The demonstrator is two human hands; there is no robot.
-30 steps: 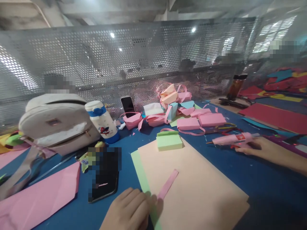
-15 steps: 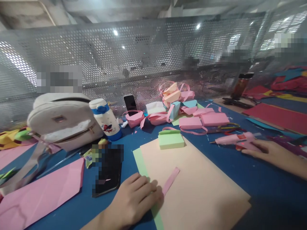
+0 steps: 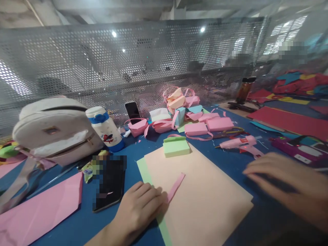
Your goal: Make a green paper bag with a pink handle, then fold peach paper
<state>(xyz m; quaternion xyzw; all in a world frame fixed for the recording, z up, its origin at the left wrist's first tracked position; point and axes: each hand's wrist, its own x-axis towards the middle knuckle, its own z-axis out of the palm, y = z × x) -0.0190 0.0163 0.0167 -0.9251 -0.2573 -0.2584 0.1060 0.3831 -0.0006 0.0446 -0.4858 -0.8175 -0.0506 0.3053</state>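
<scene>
Peach paper sheets [image 3: 202, 191], large and flat in a slightly uneven stack, lie on the blue tabletop [image 3: 232, 167], with a pale green paper sheet [image 3: 146, 175] showing from under their left edge. On the peach sheets, toward their left side, a narrow pink paper strip [image 3: 176, 187] slants away from the left hand [image 3: 139, 206], whose curled fingers and thumb are closed on its near end and hide that end. To the right of the peach sheets is the right hand [image 3: 289, 188], blurred, its thumb and fingers curved with a gap between them and nothing visible in it. The two hands are well apart, on opposite sides of the peach sheets. A pink plastic glue gun [image 3: 238, 142] with a red patch lies beyond the peach sheets' right edge, its handle near the right hand. A small light green paper box [image 3: 176, 147] with a raised flap sits on the far end of the peach sheets. Behind that end are several pink paper boxes [image 3: 196, 129], some with strap-like strips. To the left of the peach sheets lies a black smartphone [image 3: 110, 188], and farther behind it stand a white bottle with blue bands [image 3: 105, 128] and a white backpack [image 3: 60, 131].
</scene>
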